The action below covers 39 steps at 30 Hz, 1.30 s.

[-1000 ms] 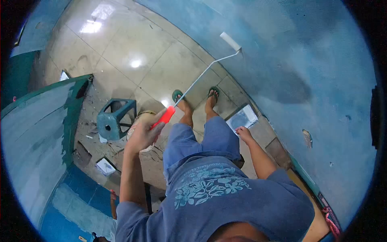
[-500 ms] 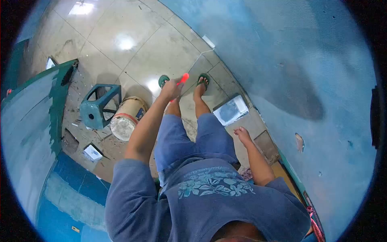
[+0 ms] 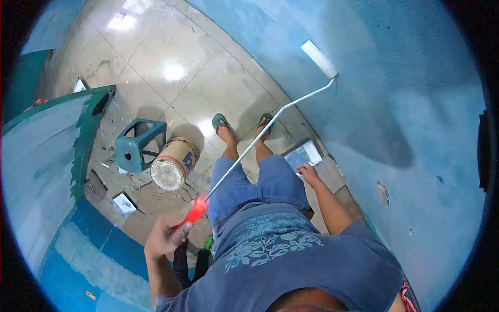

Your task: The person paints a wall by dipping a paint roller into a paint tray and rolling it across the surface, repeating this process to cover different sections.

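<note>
The person stands close to a blue-painted wall [image 3: 395,104], feet in green flip-flops [image 3: 220,122] on a pale tiled floor [image 3: 171,57]. The hand at lower left of the view, which by its arm and shoulder reads as the left hand [image 3: 165,236], is curled tight round the red grip of a paint roller [image 3: 270,122]; the fingers wrap the lower end of the grip, and its upper end sticks out above them toward the knees. From there the thin metal rod runs up and across the legs to the white roller sleeve [image 3: 319,59], which lies against the wall well away from the hand.

The right hand [image 3: 310,174] hangs beside the thigh, fingers loosely bent and close together, holding nothing; whether the fingertips touch the shorts I cannot tell. Just past it on the floor sits a paint tray [image 3: 304,154] at the foot of the wall.

Off to the other side, a paint bucket [image 3: 173,165] lies tipped with its mouth facing this way, touching or just beside a teal stool [image 3: 139,144], among scraps on the floor.
</note>
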Tool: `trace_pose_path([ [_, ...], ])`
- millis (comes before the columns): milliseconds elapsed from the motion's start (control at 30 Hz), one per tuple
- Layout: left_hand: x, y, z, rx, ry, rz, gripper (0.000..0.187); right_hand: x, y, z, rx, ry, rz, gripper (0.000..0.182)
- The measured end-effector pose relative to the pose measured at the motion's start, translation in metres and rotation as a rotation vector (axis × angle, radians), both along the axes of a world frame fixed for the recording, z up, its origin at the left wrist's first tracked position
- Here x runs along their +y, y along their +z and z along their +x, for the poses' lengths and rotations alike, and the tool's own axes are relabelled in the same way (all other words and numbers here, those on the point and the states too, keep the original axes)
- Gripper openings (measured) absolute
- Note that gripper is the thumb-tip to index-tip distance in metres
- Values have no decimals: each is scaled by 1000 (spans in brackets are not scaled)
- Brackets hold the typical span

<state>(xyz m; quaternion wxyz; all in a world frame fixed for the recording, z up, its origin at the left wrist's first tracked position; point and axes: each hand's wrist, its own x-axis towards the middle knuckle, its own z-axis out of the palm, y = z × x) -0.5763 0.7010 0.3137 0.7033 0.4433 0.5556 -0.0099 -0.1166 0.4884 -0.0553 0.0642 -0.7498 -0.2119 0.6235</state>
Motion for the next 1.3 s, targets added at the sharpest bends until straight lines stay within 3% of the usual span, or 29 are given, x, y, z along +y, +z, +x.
trace_pose_path([
  [100,8,-44,19,82,-74,104,43,3,-4,5,-1,47,29,19],
  [200,5,-139,24,104,-143,173,42,5,6,8,15,-11,10,20],
  [267,-3,-189,19,20,-210,439,41,-7,1,17,2,9,35,20],
  [400,11,-105,30,23,-131,352,42,-14,1,35,-21,43,35,20],
  [433,2,-85,22,-10,-91,281,42,-18,-10,44,-46,147,32,21],
  [600,-30,28,-23,-64,3,125,47,14,6,45,-16,203,-3,19],
  [733,-42,48,-10,-146,146,290,45,17,-15,51,30,133,61,20],
  [767,-35,49,-3,-115,209,102,41,22,-12,49,33,141,52,19],
  [967,-2,-47,18,48,6,25,43,18,10,49,70,93,22,19],
  [1200,24,-252,115,138,-160,163,42,-17,17,69,30,30,-49,20],
  [1267,9,-340,136,73,-155,503,41,-22,18,68,-11,42,-105,21],
  [1300,17,-344,147,68,-158,494,41,-28,18,68,2,10,-105,21],
])
